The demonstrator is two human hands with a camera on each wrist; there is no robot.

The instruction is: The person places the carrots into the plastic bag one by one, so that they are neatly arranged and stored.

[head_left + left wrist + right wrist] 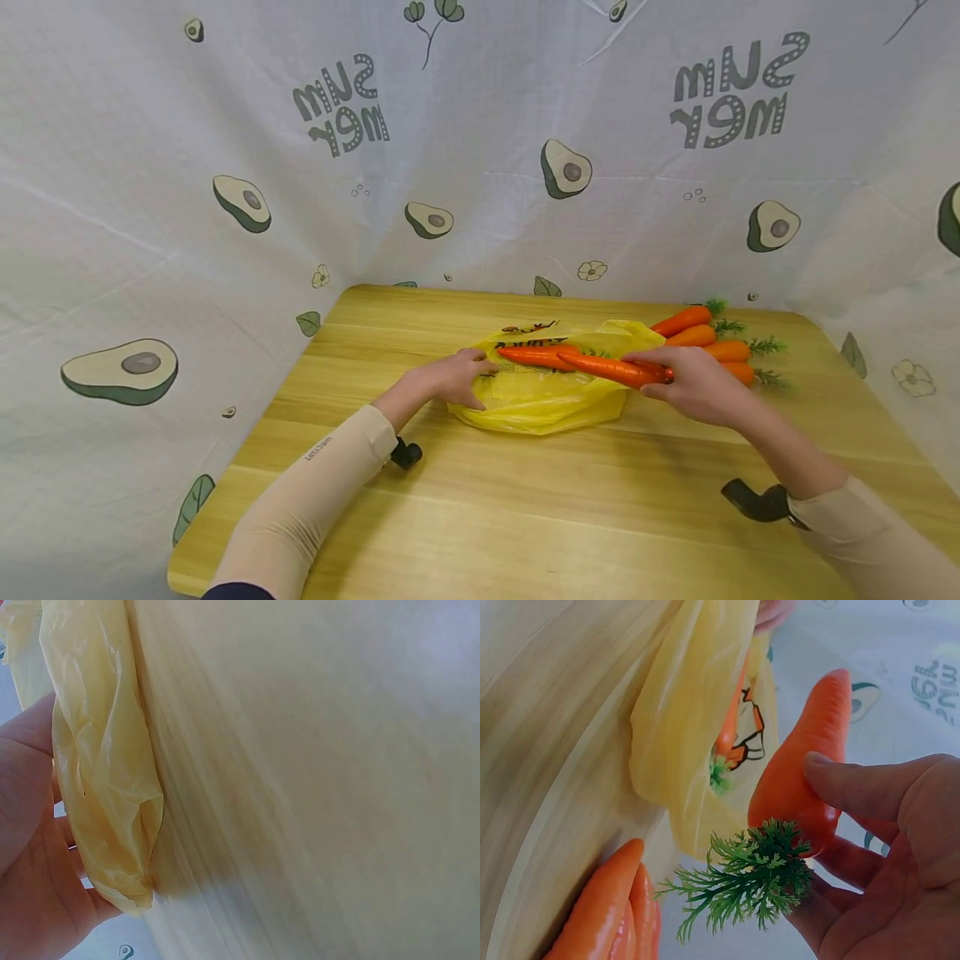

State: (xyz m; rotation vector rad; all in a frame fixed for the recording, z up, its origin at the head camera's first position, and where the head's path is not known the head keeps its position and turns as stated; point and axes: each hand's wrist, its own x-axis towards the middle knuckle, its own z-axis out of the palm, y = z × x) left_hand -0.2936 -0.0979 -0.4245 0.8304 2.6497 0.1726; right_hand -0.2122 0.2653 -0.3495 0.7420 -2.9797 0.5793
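Observation:
A yellow plastic bag (540, 408) lies on the wooden table with its mouth towards the right. My left hand (453, 379) grips the bag's left end; in the left wrist view its crumpled plastic (112, 772) covers part of the fingers. Inside the bag is an orange carrot (532, 357), its green top showing in the right wrist view. My right hand (693, 383) holds another carrot (802, 765) near its leafy top, thumb on one side and fingers on the other. That carrot's tip points left, over the bag.
Several more carrots (693, 336) with green tops lie side by side on the table (480, 517), right of the bag. A white curtain (480, 167) with avocado prints hangs behind the table's far edge and along its sides.

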